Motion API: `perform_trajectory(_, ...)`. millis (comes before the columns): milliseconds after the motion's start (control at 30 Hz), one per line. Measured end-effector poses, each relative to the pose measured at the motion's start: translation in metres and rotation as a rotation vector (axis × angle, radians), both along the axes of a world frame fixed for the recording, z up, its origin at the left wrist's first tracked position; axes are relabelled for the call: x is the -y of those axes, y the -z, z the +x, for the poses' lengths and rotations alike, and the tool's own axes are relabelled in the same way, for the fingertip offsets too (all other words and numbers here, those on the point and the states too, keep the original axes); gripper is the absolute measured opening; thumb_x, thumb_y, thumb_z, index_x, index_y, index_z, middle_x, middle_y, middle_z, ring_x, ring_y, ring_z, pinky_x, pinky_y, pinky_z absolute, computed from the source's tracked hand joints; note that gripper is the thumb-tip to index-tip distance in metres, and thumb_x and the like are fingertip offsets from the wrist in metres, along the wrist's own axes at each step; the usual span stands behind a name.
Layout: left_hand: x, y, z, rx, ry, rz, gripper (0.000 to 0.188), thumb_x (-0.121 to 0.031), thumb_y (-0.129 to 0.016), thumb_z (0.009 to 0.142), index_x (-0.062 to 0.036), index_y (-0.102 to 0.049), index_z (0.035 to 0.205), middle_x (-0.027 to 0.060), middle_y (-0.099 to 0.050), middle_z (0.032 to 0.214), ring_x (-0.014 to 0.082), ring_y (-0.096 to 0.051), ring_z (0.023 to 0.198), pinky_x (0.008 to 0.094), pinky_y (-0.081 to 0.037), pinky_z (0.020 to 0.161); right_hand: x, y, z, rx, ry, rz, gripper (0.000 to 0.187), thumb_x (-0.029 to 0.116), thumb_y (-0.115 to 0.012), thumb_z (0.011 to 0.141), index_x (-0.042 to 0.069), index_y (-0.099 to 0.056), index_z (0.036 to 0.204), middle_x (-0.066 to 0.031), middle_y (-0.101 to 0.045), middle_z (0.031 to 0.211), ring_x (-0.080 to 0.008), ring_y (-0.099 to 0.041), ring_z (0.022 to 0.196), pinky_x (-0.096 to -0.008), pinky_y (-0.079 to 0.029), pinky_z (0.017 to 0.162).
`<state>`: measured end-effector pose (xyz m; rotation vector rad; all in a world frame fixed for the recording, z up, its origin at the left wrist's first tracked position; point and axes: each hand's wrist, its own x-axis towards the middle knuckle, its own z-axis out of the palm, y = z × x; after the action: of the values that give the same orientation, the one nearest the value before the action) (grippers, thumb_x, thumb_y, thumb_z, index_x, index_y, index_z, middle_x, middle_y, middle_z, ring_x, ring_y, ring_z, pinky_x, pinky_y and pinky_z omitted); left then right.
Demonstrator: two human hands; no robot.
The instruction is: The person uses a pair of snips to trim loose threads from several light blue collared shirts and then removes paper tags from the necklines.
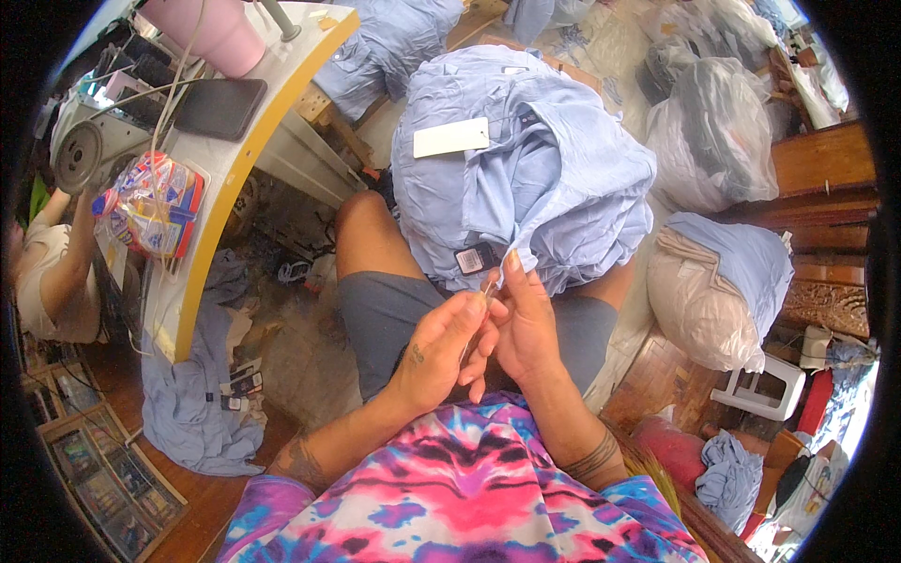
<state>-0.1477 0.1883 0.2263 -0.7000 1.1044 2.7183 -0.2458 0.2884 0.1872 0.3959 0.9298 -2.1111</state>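
Observation:
A pile of light blue shirts (526, 159) rests on my knees, with a white paper tag (451, 137) on top and a small dark tag (476, 257) at its near edge. Just below the pile, my left hand (439, 352) and my right hand (526, 324) meet over my lap. My left fingers pinch a thin clear plastic strip (486, 293) that points up toward the dark tag. My right hand touches the same strip, its index finger raised against the shirt's edge.
A white table with a yellow edge (221, 202) stands at left, carrying a sewing machine (94, 141), a dark phone (221, 108), a pink cup (211, 33) and a bag of small packets (155, 206). Another person's arm (66, 272) shows far left. Bagged clothes (713, 141) lie right.

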Motion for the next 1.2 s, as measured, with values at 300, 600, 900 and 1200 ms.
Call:
perform_trajectory(300, 0.010, -0.005, 0.001, 0.030, 0.023, -0.041, 0.044, -0.046, -0.042, 0.111, -0.0051, -0.055, 0.120, 0.0018, -0.051, 0.078, 0.0048, -0.035, 0.045, 0.0219, -0.038, 0.037, -0.019, 0.013, 0.002, -0.063, -0.100, -0.165, 0.021, 0.016, -0.065, 0.103, 0.006, -0.061, 0.120, -0.0062, -0.067, 0.111, -0.0168, -0.063, 0.099, -0.0359, -0.051, 0.096)
perform_trajectory(600, 0.014, -0.007, -0.006, 0.041, 0.082, -0.044, 0.043, -0.044, -0.045, 0.110, -0.0035, -0.056, 0.118, 0.0013, -0.050, 0.076, 0.0042, -0.038, 0.048, 0.0222, -0.037, 0.039, -0.022, 0.019, -0.005, 0.032, -0.105, -0.222, 0.021, 0.017, -0.064, 0.103, 0.006, -0.062, 0.121, -0.0050, -0.069, 0.111, -0.0136, -0.061, 0.088, -0.0329, -0.052, 0.087)
perform_trajectory(900, 0.012, -0.004, -0.011, 0.042, 0.068, -0.042, 0.044, -0.045, -0.045, 0.110, -0.0026, -0.055, 0.118, 0.0016, -0.048, 0.075, 0.0047, -0.038, 0.049, 0.0228, -0.039, 0.039, -0.022, 0.021, -0.010, 0.100, -0.081, -0.259, 0.018, 0.018, -0.063, 0.102, 0.006, -0.066, 0.116, -0.0041, -0.070, 0.109, -0.0143, -0.054, 0.083, -0.0320, -0.048, 0.085)
perform_trajectory(1200, 0.010, -0.004, -0.013, 0.012, 0.057, -0.016, 0.045, -0.044, -0.043, 0.111, -0.0011, -0.055, 0.118, 0.0021, -0.048, 0.075, 0.0058, -0.040, 0.049, 0.0240, -0.042, 0.039, -0.024, 0.025, -0.011, 0.173, -0.083, -0.330, 0.020, 0.019, -0.060, 0.104, 0.006, -0.067, 0.116, -0.0064, -0.071, 0.110, -0.0162, -0.060, 0.086, -0.0371, -0.054, 0.083)
